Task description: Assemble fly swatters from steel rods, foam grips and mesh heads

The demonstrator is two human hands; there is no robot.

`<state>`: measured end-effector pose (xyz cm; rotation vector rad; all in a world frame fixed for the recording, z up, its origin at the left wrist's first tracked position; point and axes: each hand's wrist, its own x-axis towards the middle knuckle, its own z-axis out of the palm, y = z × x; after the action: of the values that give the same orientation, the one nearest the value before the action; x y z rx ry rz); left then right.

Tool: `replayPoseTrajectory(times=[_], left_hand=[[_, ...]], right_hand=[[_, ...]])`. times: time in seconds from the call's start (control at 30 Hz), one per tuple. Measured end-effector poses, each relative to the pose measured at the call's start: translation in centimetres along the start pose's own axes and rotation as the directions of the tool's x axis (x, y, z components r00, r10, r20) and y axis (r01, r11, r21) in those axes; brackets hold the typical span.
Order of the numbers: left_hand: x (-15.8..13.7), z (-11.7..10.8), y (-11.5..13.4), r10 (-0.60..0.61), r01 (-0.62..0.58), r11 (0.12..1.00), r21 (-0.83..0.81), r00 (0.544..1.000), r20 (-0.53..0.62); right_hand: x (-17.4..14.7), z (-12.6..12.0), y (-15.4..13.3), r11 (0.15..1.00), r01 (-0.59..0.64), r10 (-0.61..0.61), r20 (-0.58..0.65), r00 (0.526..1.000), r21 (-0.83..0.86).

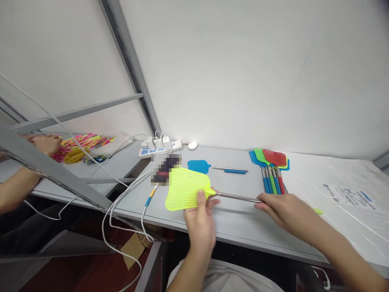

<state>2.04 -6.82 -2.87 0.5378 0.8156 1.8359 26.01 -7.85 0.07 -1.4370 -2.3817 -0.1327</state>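
Observation:
A yellow fly swatter (pixel 187 188) is held in both hands above the front of the table. My left hand (pixel 200 227) pinches its mesh head near the neck, thumb on top. On the metal rod, my right hand (pixel 285 209) is closed, and a yellow-green handle end shows beyond the wrist. Behind the swatter lie a separate blue swatter head (pixel 197 166) and a metal rod with a blue grip (pixel 235 171). Further right, several finished-looking fly swatters (pixel 275 158) with red, green and blue heads are piled together, grips toward me.
A white power strip (pixel 154 151) with plugs stands at the back left, near a blurred-out object (pixel 166 168). White cables (pixel 111 211) hang over the table edge beside a grey metal frame (pixel 121 52). Plastic wrap (pixel 352 198) covers the right side. Another person's hand (pixel 47 144) is far left.

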Motion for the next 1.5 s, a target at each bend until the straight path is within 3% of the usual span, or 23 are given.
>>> replayPoseTrajectory(times=[0.03,0.13,0.23,0.4,0.57,0.67,0.73,0.8,0.87,0.93,0.97,1.0,1.03,1.07,1.13,1.17,1.2,1.23,1.27,1.37,1.43,1.5], left_hand=[[-0.5,0.6,0.0,0.006,-0.007,1.0,0.007,0.999,0.051],[-0.5,1.8,0.8,0.054,-0.056,0.998,0.023,0.994,0.097],[1.4,1.7,2.2,0.094,-0.095,0.995,0.014,0.994,0.058],[4.7,0.2,4.2,0.168,-0.168,0.986,-0.001,0.984,-0.063],[3.6,0.8,1.9,0.135,-0.131,0.99,0.058,0.989,-0.058],[1.6,1.8,-0.2,-0.013,0.006,0.993,0.117,0.998,0.056],[1.0,2.3,-0.7,-0.02,0.004,0.99,0.14,0.994,0.11],[1.1,2.7,-0.5,-0.017,-0.008,0.986,0.166,0.989,0.146],[1.6,3.0,-0.2,-0.033,0.003,0.986,0.169,0.984,0.173],[2.2,3.3,0.0,-0.052,0.025,0.989,0.147,0.981,0.189],[2.5,3.4,-0.1,-0.062,0.035,0.99,0.138,0.978,0.197],[2.8,3.6,-0.2,-0.068,0.041,0.99,0.137,0.977,0.203],[3.1,3.8,-0.4,-0.072,0.043,0.989,0.143,0.976,0.206],[3.3,4.0,-0.7,-0.077,0.046,0.987,0.153,0.975,0.207],[3.9,4.8,-1.3,-0.095,0.063,0.986,0.157,0.975,0.2],[4.1,5.3,-1.6,-0.104,0.076,0.986,0.145,0.975,0.194],[4.3,6.0,-1.8,-0.112,0.088,0.988,0.126,0.975,0.192],[4.5,6.7,-1.9,-0.116,0.097,0.99,0.104,0.974,0.194],[4.7,7.5,-2.1,-0.121,0.105,0.991,0.086,0.971,0.204],[5.1,10.1,-2.7,-0.157,0.137,0.986,0.092,0.951,0.268],[5.4,11.5,-3.7,-0.202,0.169,0.977,0.131,0.931,0.306],[5.8,12.8,-5.3,-0.239,0.184,0.965,0.188,0.912,0.333]], right_hand=[[0.4,0.1,-0.8,0.998,-0.008,0.0,0.122,0.993,0.064],[1.7,-0.3,-2.6,0.982,-0.108,0.071,0.228,0.971,0.157],[2.4,-0.9,-2.8,0.971,-0.11,0.069,0.194,0.979,0.212],[1.8,-0.1,0.2,0.985,-0.103,0.085,0.127,0.988,0.141],[1.6,1.7,0.1,0.999,-0.045,0.045,0.024,0.999,0.003],[2.5,2.1,-2.0,0.993,-0.034,0.025,0.08,0.996,0.115],[3.1,2.0,-3.0,0.956,-0.107,0.078,0.117,0.99,0.272],[3.4,1.9,-3.2,0.838,-0.224,0.137,0.205,0.969,0.498],[3.4,2.0,-3.0,0.563,-0.417,0.107,0.438,0.893,0.713],[3.3,2.3,-2.7,0.223,-0.632,-0.048,0.655,0.754,0.742],[3.3,2.4,-2.7,0.107,-0.695,-0.115,0.703,0.701,0.711],[3.3,2.5,-2.8,0.058,-0.708,-0.124,0.709,0.694,0.704],[3.4,2.5,-3.0,0.083,-0.677,-0.07,0.682,0.728,0.732],[3.5,2.5,-3.3,0.183,-0.611,0.047,0.614,0.788,0.77],[3.8,2.3,-3.9,0.487,-0.48,0.314,0.367,0.876,0.729],[4.0,2.1,-4.0,0.589,-0.46,0.41,0.245,0.879,0.664],[4.1,1.9,-4.0,0.626,-0.46,0.467,0.17,0.868,0.63],[4.2,1.7,-3.8,0.575,-0.482,0.489,0.194,0.85,0.662],[4.2,1.6,-3.4,0.455,-0.513,0.468,0.294,0.833,0.728],[4.0,1.2,-2.1,-0.035,-0.619,0.191,0.613,0.767,0.785],[3.6,1.1,-1.3,-0.276,-0.623,0.091,0.665,0.741,0.732],[3.4,1.3,-0.6,-0.417,-0.556,0.113,0.648,0.754,0.719]])
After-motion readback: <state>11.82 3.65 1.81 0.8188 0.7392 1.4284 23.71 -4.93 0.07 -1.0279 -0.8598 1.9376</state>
